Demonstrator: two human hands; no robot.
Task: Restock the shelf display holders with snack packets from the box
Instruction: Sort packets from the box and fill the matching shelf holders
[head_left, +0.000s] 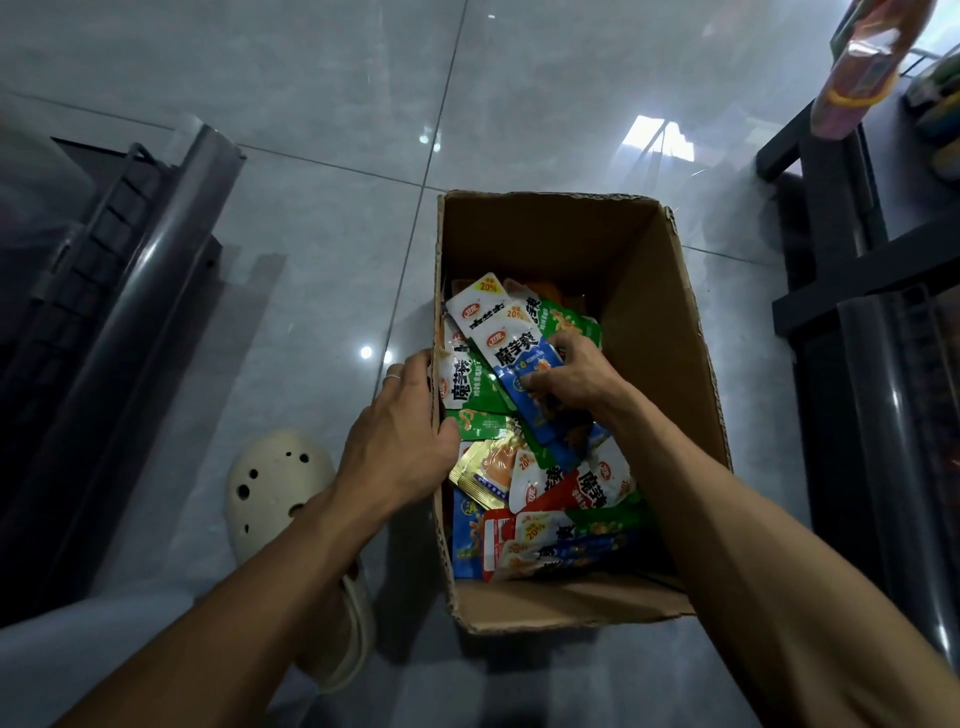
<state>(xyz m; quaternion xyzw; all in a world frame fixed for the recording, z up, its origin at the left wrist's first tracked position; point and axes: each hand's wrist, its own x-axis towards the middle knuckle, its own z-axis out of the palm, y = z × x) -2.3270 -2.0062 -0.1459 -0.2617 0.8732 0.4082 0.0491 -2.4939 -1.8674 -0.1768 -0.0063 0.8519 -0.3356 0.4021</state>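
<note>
Right hand (576, 376) grips blue packet (535, 384); left hand (400, 436) holds box (670, 322) edge.

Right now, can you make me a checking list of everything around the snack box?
Surface: glossy grey tile floor.
Job's things: open cardboard box on the floor, mixed snack packets piled inside.
Clutter: cream clog beside the box.
Grips: left hand grips the box's left wall; right hand pinches a blue packet.
Cables: nothing seen.
Surroundings: dark shelf racks on both sides.
</note>
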